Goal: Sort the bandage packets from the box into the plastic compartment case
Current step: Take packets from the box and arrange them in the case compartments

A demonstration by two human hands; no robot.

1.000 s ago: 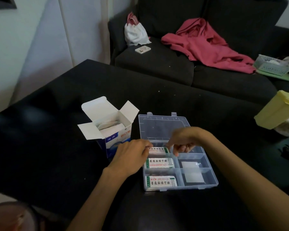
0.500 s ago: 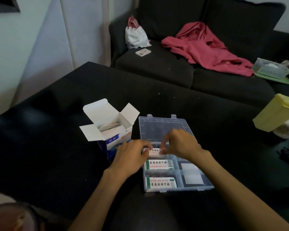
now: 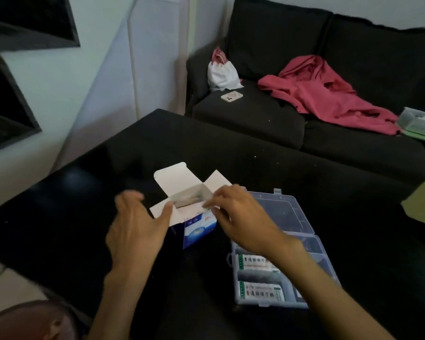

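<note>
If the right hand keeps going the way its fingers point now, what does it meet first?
Most likely the open top of the box: the right hand points left toward its flaps, fingertips already at the near flap. Depth is hard to judge.

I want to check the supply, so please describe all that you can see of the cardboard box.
The box is a small carton, white inside, blue and white outside with unreadable print. It stands upright on the black table, left of the clear case. Its top flaps are open and spread, and pale contents show inside. The left hand rests against its left flap; the right hand pinches at its right rim.
</note>
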